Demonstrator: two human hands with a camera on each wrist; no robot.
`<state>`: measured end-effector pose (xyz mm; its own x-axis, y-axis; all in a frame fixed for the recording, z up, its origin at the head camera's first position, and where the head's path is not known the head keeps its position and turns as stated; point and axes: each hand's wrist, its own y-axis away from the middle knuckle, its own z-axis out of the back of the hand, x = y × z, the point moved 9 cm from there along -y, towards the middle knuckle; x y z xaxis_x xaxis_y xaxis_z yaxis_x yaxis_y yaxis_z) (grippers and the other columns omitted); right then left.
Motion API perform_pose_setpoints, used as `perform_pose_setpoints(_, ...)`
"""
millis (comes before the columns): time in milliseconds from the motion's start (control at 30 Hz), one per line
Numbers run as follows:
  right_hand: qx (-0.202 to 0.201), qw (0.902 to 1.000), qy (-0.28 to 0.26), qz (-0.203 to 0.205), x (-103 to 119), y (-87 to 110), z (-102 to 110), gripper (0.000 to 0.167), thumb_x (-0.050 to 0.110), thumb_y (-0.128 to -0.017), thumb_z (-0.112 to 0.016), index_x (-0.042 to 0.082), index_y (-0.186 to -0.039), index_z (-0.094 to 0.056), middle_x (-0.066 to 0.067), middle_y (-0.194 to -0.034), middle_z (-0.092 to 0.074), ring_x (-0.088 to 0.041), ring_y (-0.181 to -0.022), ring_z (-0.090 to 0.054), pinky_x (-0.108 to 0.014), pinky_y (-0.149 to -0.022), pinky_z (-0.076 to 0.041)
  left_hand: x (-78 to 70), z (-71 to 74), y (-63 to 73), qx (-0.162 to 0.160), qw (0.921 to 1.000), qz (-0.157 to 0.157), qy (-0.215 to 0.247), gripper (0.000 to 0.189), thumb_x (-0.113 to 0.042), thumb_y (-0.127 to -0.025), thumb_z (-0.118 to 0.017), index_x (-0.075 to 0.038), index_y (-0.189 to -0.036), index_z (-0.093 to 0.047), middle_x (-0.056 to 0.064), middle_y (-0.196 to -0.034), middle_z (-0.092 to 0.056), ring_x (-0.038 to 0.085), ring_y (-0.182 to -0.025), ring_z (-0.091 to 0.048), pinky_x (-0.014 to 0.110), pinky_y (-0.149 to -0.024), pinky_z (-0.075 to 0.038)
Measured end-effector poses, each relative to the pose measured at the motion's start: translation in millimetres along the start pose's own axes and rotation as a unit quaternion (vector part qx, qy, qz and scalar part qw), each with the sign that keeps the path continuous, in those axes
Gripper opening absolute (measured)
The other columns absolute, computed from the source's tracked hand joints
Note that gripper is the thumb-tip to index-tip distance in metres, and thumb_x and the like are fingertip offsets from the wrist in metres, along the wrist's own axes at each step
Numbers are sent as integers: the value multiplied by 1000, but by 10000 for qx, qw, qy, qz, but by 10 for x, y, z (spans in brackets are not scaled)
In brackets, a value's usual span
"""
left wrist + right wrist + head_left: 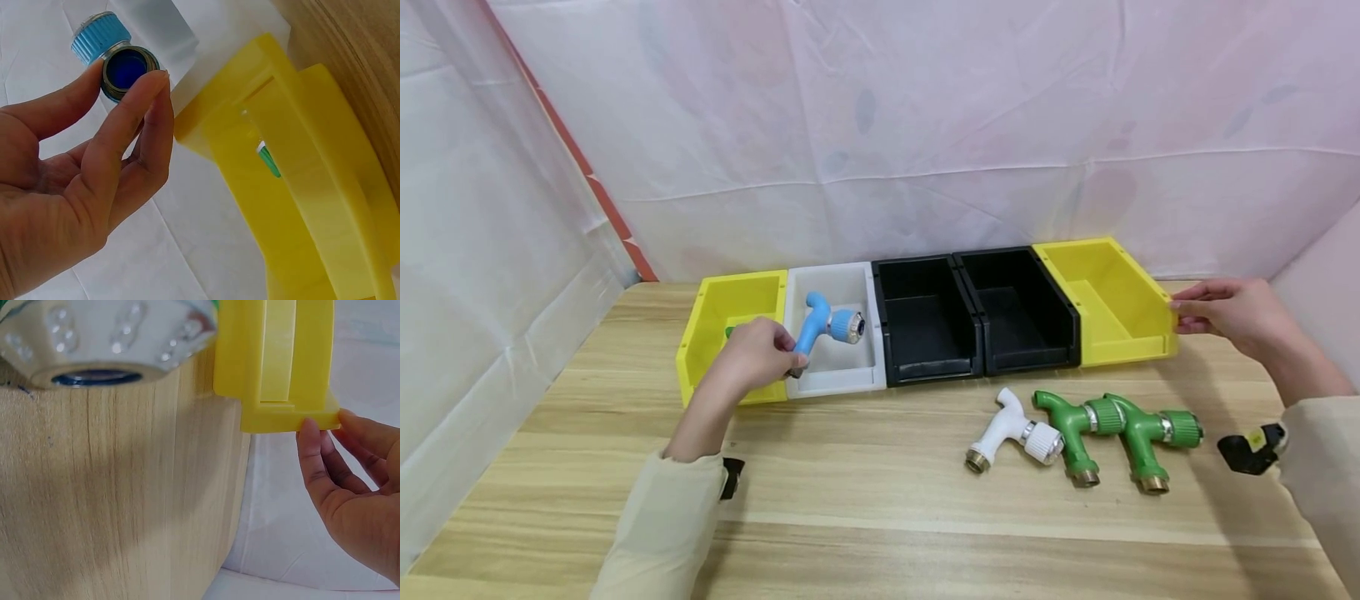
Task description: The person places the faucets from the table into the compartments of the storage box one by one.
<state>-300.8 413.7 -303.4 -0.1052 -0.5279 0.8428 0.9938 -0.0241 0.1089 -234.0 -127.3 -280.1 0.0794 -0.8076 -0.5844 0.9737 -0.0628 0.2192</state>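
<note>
A blue faucet is pinched by its threaded end in my left hand, over the white bin. In the left wrist view the faucet's open brass end faces the camera, between thumb and fingers. My right hand pinches the front right edge of the right-hand yellow bin, thumb and fingers on either side of the rim in the right wrist view. Beside my left hand stands the other yellow bin, with a green part inside, mostly hidden by the hand in the head view.
Two black bins stand between the white bin and the right-hand yellow bin, all in one row. In front, on the wooden table, lie a white faucet and two green faucets. A pale cloth hangs behind.
</note>
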Motion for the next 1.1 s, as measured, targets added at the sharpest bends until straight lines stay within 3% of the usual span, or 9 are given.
perform_pose_setpoints(667,14,10000,-32,-62,-13,28,6,26,13,-89,-57,32,-73,-65,12,-75,-62,-12,-68,-64,-28,-65,-55,-87,47,-219,-26,9995,299,111,19,-13,-83,-68,5,-87,-66,13,-77,-65,25,-69,-63,31,-64,-47)
perform_pose_setpoints(1100,41,9999,-120,-57,-12,35,4,25,15,-89,-58,32,-73,-66,12,-75,-62,-12,-68,-64,-27,-64,-55,-121,28,-389,14,9987,505,72,17,-13,-82,-67,4,-81,-64,12,-74,-61,23,-67,-63,30,-64,-46)
